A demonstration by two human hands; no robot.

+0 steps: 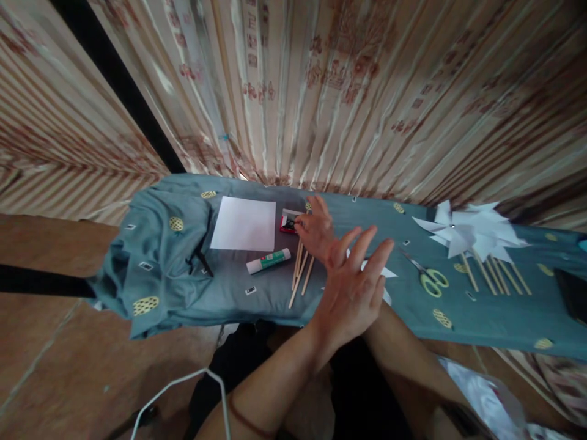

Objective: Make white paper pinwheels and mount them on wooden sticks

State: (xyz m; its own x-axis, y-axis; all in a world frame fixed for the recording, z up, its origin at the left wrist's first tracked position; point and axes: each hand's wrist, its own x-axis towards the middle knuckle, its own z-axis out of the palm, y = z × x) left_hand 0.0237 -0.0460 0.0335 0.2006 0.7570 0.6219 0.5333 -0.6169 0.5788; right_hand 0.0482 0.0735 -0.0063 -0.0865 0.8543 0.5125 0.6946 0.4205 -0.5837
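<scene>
My right hand [316, 231] reaches across to a small red box [288, 229] with dark small pieces inside. Its thumb and a finger come together at the box's edge; whatever is between them is too small to make out. Crossing over my right forearm, my left hand [353, 284] has its fingers spread, nothing visible in them. Beneath it lies a white folded paper piece with pointed corners [387, 272], mostly hidden. Several thin wooden sticks [301, 275] lie just below my right hand. A green and white glue stick [269, 261] rests left of them.
A white square paper sheet [245, 224] lies to the left, beside bunched blue-green cloth [160, 256]. Scissors with pale green handles [433, 282] are on the right. Several white paper pinwheels on sticks [477, 229] lie beyond. A striped curtain [293, 91] hangs behind the table.
</scene>
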